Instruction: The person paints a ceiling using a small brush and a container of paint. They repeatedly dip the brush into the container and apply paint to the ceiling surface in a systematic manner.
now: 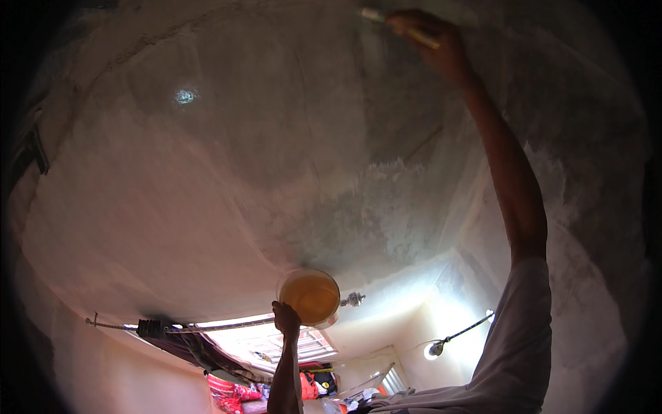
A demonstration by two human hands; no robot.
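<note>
My right hand is raised at the top right, its fingers wrapped round a paintbrush with a yellowish handle, its bristle end near or on the mottled grey plaster surface. The brush is somewhat blurred. At the lower middle my left hand grips the rim of a round tub holding amber liquid. Darker, patchy areas show on the plaster around the brush and lower toward the middle.
Behind the tub are a window with a dark curtain on a rod, piled red and coloured cloths and a pale door frame. A lit bulb hangs on a rod at right.
</note>
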